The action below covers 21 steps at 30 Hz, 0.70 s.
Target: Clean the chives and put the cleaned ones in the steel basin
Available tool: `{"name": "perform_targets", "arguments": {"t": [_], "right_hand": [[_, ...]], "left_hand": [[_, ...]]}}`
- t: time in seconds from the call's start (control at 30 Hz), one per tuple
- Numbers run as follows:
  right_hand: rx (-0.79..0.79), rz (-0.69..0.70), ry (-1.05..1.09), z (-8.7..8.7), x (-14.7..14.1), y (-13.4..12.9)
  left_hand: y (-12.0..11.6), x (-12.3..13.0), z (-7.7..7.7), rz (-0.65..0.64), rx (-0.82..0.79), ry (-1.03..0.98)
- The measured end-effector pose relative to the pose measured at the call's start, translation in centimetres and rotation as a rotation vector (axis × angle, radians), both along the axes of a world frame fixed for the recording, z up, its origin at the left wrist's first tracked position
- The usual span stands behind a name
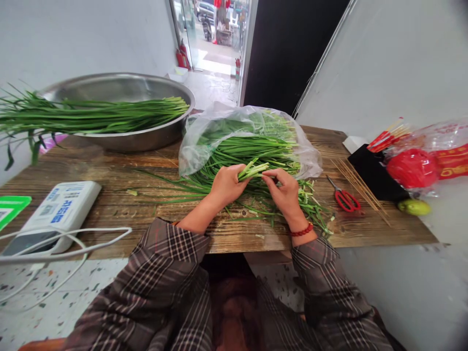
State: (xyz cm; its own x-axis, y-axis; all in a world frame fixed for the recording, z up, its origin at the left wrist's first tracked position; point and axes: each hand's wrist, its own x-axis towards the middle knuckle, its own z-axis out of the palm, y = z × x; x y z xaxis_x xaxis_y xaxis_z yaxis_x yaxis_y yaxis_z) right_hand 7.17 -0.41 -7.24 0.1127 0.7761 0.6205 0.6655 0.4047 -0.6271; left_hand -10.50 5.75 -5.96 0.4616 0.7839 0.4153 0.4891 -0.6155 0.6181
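Note:
My left hand is wrapped round a small bunch of garlic chives, pale stem ends pointing right and green leaves trailing left over the table. At those stem ends, my right hand pinches with thumb and forefinger; it seems to grip a stem tip. Just behind both hands, a clear plastic bag lies with its mouth toward me, holding a large heap of chives. Loose trimmings and bits of leaf are scattered beside and below my right hand.
A steel basin at the left back holds long chives overhanging its rim. A white device with cables sits front left. Red-handled scissors, thin wooden skewers, a black box and a yellow-green fruit lie right.

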Motion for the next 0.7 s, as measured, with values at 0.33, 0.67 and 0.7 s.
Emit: {"name": "perform_targets", "arguments": {"t": [0.33,0.67,0.7], "right_hand": [[-0.192,-0.006,0.57,-1.0,-0.6,1.0],[-0.031,-0.282,0.705,-0.2,2.1,0.8],[-0.052,-0.26,0.648,-0.1,2.1,0.6]], "left_hand": [[-0.2,0.4,0.2,-0.058,0.132,0.106],[-0.1,0.1,0.0,0.01,0.057,-0.114],[-0.1,0.1,-0.1,0.005,0.058,-0.165]]}}
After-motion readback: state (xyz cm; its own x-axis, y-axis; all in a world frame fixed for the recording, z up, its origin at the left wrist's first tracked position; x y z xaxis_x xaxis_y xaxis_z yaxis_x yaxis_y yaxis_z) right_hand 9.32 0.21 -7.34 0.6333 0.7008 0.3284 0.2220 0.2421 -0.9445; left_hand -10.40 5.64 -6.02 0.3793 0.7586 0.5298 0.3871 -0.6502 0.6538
